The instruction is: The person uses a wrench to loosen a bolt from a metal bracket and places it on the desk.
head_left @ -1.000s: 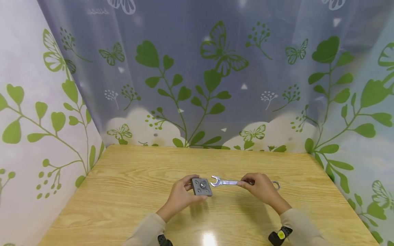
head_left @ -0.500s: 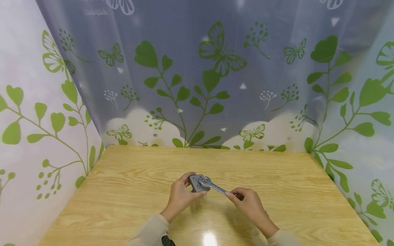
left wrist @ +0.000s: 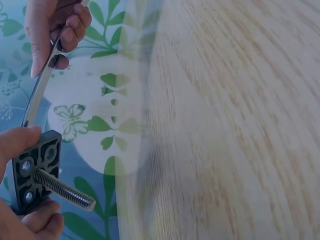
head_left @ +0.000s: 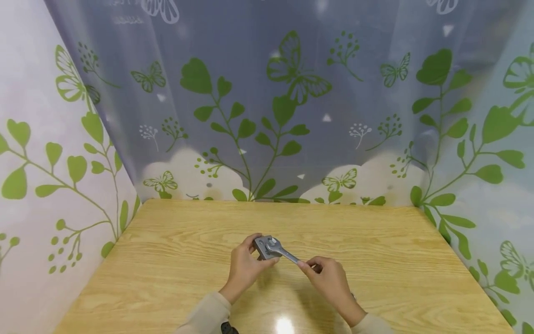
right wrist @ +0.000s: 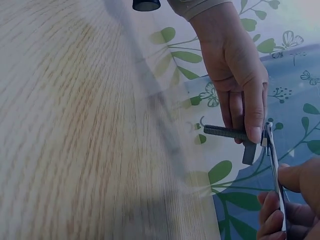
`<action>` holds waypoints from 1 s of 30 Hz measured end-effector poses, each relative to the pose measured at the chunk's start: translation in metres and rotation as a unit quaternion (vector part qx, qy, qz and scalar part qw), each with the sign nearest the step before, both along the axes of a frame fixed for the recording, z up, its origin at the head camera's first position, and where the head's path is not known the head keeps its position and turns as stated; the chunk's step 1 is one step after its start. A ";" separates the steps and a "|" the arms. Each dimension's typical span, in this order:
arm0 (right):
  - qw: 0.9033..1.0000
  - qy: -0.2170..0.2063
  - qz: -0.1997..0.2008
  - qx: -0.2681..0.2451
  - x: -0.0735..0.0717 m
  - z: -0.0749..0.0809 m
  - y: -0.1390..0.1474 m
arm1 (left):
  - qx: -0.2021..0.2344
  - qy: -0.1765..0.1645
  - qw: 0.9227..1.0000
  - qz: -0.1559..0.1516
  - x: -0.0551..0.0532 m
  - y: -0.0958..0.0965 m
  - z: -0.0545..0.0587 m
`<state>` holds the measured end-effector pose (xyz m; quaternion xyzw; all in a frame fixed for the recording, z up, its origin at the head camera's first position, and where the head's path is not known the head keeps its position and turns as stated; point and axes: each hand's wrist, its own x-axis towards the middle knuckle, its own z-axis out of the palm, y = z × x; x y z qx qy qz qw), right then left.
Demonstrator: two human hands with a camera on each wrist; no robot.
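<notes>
My left hand (head_left: 244, 265) grips a small square grey plate (left wrist: 22, 177) by its edges, thumb on the near side and fingers on the far side. A threaded bolt (left wrist: 67, 189) passes through the plate's middle, its long shank sticking out the back. Holes and ribs show on that back face. My right hand (head_left: 329, 280) pinches the handle of a silver wrench (head_left: 288, 255), which slants up and left to the plate. The wrench's open end sits around the bolt head on the plate's front. Both hands hold these parts above the table.
A light wood-grain table (head_left: 187, 232) lies under the hands. Behind it hangs a blue-grey curtain (head_left: 233, 41) printed with green leaves and butterflies, and similar printed sheets stand at both sides. A dark strap (head_left: 227, 327) sits on the left wrist.
My right hand has moved left and nearer with the wrench, bringing its open end from beside the plate onto the bolt head. The plate has shifted slightly left and tilted in my left hand.
</notes>
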<state>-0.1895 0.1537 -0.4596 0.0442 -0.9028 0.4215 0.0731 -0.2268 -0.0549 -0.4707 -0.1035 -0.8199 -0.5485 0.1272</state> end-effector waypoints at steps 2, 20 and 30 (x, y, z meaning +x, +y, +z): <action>1.000 -0.001 -0.001 0.001 0.002 0.000 -0.002 | -0.002 0.001 1.000 0.006 0.000 0.000 0.000; 0.999 0.000 -0.030 -0.017 0.009 -0.007 -0.014 | 0.001 0.044 0.997 0.055 0.000 0.007 0.001; 1.000 0.004 -0.017 -0.025 0.007 -0.011 -0.013 | 0.001 0.025 1.000 0.017 0.001 0.002 0.000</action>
